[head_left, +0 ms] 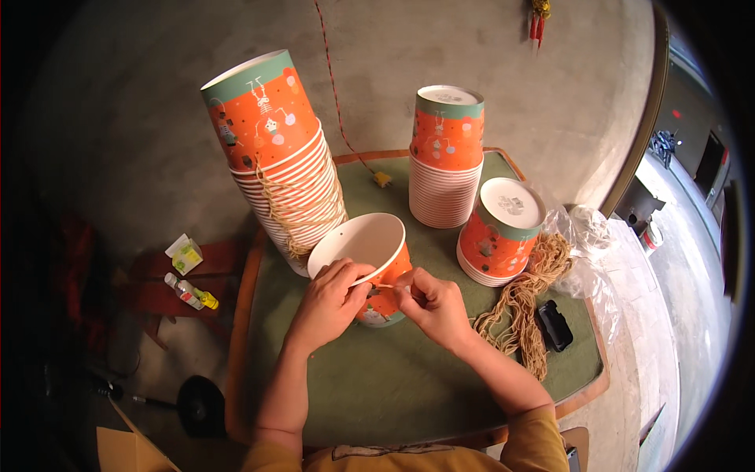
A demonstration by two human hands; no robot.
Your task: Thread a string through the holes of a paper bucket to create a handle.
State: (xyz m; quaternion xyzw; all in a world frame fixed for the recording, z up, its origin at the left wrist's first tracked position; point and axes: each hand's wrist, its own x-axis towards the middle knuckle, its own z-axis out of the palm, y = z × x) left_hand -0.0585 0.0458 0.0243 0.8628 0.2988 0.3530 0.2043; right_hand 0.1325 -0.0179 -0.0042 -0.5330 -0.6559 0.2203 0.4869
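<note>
A green-topped table (377, 385) with wooden rim carries stacked orange paper cups (446, 157), a twine bundle (523, 303) and a black object (554, 325) at right.

Centre frame: your left hand (329, 303) grips the rim of an orange paper bucket (370, 263) tilted on its side, white inside facing upper left. Your right hand (436, 307) pinches a strand of tan twine (393, 286) at the bucket's wall. Green-topped table (393, 377) beneath. Upper left: leaning bucket stack (279, 149) wrapped in twine. Upper centre: upturned stack (446, 153). Right of it: short stack (501, 232), twine bundle (523, 303), black object (554, 325).
</note>
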